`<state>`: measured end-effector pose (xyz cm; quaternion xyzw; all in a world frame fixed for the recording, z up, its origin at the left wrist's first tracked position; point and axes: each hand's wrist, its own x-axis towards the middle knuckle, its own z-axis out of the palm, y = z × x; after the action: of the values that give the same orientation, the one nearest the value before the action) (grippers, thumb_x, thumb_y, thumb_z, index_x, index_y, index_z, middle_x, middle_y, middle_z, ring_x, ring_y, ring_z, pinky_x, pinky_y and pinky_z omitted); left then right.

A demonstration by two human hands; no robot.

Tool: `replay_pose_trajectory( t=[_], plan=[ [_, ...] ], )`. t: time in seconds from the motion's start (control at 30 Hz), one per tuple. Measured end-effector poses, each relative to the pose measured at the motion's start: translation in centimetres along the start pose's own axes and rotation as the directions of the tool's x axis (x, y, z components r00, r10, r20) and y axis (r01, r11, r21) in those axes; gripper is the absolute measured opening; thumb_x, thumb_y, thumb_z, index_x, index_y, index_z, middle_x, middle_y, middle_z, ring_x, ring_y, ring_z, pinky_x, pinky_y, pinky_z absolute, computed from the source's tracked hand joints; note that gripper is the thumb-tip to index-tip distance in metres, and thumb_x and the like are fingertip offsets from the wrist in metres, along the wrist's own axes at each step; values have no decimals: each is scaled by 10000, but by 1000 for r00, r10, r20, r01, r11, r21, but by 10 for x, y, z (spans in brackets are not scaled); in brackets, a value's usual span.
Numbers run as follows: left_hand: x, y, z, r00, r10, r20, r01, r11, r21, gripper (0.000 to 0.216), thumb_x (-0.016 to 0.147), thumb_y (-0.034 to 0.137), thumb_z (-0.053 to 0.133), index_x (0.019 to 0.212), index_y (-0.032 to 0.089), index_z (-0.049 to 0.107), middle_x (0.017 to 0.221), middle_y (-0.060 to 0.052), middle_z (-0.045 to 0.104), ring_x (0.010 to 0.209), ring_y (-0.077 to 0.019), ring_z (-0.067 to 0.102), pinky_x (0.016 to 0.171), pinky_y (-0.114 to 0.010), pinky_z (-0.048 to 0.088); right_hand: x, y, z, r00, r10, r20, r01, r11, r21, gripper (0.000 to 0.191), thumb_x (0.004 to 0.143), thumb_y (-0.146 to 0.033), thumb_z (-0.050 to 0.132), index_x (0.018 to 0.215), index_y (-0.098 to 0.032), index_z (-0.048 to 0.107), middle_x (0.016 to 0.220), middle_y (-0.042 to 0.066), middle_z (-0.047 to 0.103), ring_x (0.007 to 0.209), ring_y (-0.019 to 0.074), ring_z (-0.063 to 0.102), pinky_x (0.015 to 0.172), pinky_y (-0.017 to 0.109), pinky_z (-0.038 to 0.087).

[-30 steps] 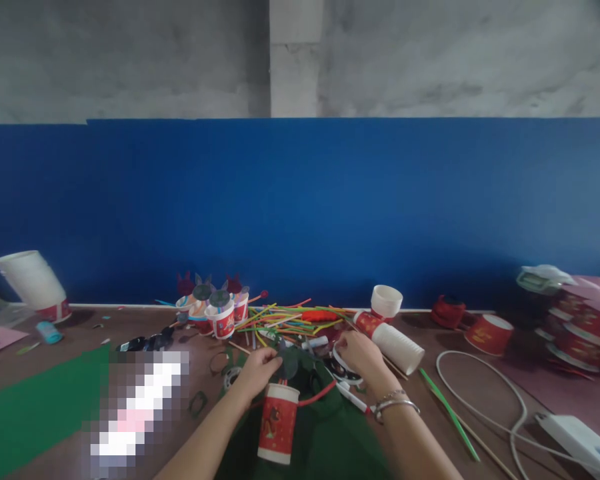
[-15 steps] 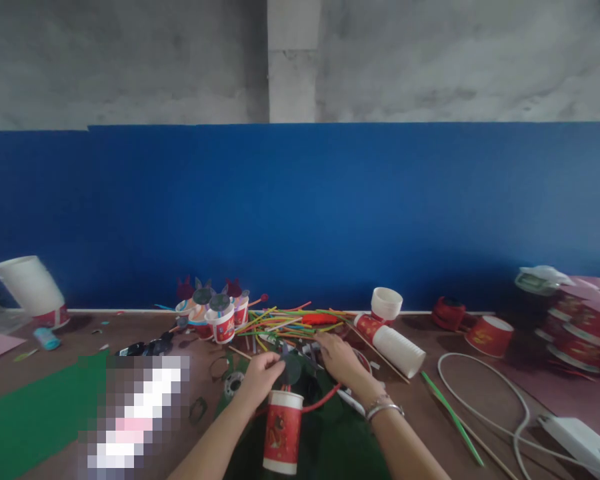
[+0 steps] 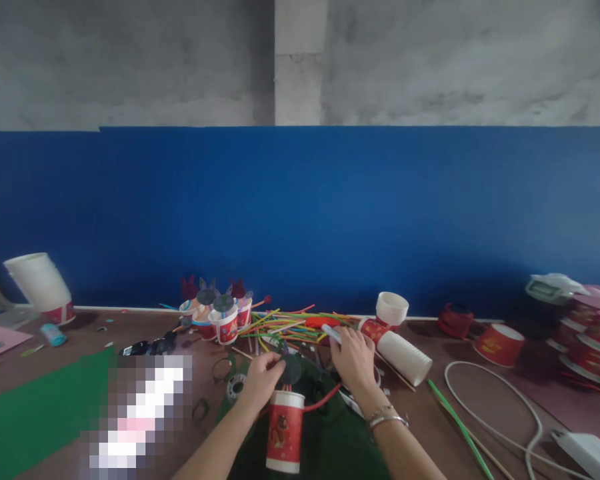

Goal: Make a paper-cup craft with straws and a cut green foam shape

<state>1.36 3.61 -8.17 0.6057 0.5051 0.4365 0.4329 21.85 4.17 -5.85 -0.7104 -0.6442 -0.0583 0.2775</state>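
Observation:
In the head view my left hand (image 3: 263, 380) is closed, thumb and fingers pinching the edge of a dark round paper piece (image 3: 291, 369). Thin red stems run from this piece down into a red paper cup (image 3: 285, 433) with a white rim, upright below it. A red strip (image 3: 324, 399) sticks out from the cup's right side. My right hand (image 3: 353, 357) grips a slim white pen-like stick (image 3: 332, 333), its end showing past the fingers; its exact kind is unclear. Green sheet material (image 3: 330, 440) lies under the cup.
Colourful pipe cleaners (image 3: 285, 325) are heaped behind my hands. Decorated paper cups (image 3: 225, 325) stand at back left. A stack of cups (image 3: 405, 358) lies on its side to the right, near a white cable (image 3: 500, 367). A tape roll (image 3: 236, 385) is left of my left hand.
My right hand has picked up the white pen-like stick and shifted slightly right. My left hand still pinches the dark round piece. The view has turned slightly left.

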Motion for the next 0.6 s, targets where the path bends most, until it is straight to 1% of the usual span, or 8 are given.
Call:
replay_pose_trajectory(
  t=[0.07,0.17,0.23,0.3,0.37,0.43,0.53,0.6],
  plan=[
    [1,-1,1,1000,3,-12,-3,1000,7,186,678,317,534,583,170,597,562,6,559,598,-169,516,594,-262,388,0,-12,-12,994,-73,82,56,981,186,225,823,-237,513,980,-197,670,972,74,699,957,236,594,878,347,371],
    [2,-3,2,1000,10,-19,-10,1000,22,165,666,296,545,575,169,597,534,15,541,572,-162,500,572,-255,374,-8,-34,-27,935,-291,204,180,883,434,214,790,-221,532,921,-209,701,930,50,717,867,199,628,788,280,414],
    [2,-3,2,1000,24,-15,-23,999,33,158,668,288,548,602,162,616,558,10,557,588,-163,504,576,-253,371,-15,-45,-32,901,-369,227,251,872,420,219,783,-212,542,936,-211,699,953,48,714,921,209,612,828,293,390],
    [2,-4,1,999,37,-6,-37,998,49,162,678,277,539,631,156,637,583,5,574,606,-164,512,588,-253,376,-19,-50,-33,900,-369,233,286,901,325,217,793,-208,532,939,-200,693,955,65,709,947,228,594,856,327,363],
    [3,-6,-2,999,42,1,-42,997,70,174,689,268,527,635,153,646,580,6,577,601,-163,517,587,-254,379,-20,-50,-31,918,-328,224,274,931,241,229,809,-204,507,960,-173,677,958,95,699,958,249,584,866,358,347],
    [5,-10,-5,999,37,2,-37,994,98,183,695,261,523,624,152,651,566,6,579,591,-166,528,583,-257,384,-18,-46,-28,937,-266,225,207,944,256,250,821,-204,484,1006,-156,644,969,110,687,951,248,588,851,356,359],
    [9,-19,-10,1000,28,-14,-25,989,148,164,670,220,539,668,145,685,595,-12,616,637,-193,570,625,-280,413,-13,-39,-30,935,-215,282,69,891,449,270,799,-179,466,1037,-180,591,921,64,672,828,193,603,732,288,409],
    [12,-24,-12,999,30,-31,-24,983,185,199,654,196,546,755,140,708,613,-21,634,665,-211,588,665,-302,429,-13,-34,-37,898,-267,349,29,829,559,261,750,-157,499,991,-197,591,839,21,651,723,160,578,625,246,406]
  ],
)
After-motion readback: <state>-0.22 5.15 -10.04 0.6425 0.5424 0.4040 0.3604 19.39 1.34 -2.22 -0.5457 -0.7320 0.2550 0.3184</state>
